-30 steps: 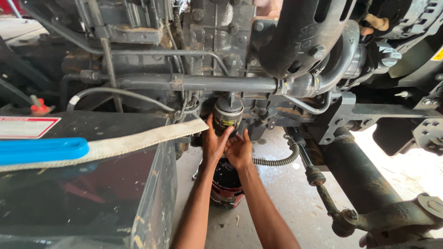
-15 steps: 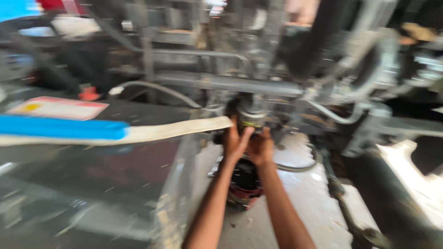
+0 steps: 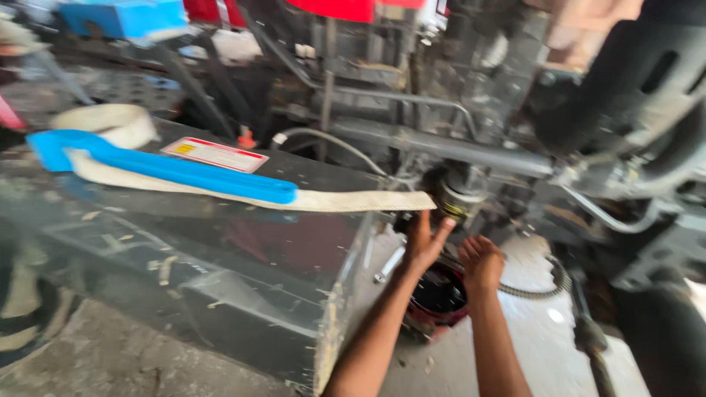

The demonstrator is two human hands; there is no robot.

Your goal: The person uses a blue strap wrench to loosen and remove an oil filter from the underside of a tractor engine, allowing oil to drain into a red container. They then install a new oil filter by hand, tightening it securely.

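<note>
Under an engine hangs a dark cylindrical filter [image 3: 460, 201] with a yellow band. My left hand [image 3: 424, 241] reaches up just below and left of it with fingers spread, and my right hand [image 3: 481, 262] hovers lower to the right, palm half open. Neither hand grips the filter. Below them on the ground stands a dark pan with a red rim [image 3: 438, 296]. The picture is blurred by motion.
A dark box [image 3: 220, 242] fills the left, with a blue-handled strap wrench [image 3: 158, 167] and its pale strap [image 3: 353, 200] lying on top. A ribbed hose [image 3: 540, 291] curves on the concrete floor at right. Pipes and engine parts crowd overhead.
Both hands have come off the filter and dropped a little below it. The view has swung left, showing more of the box and the strap wrench.
</note>
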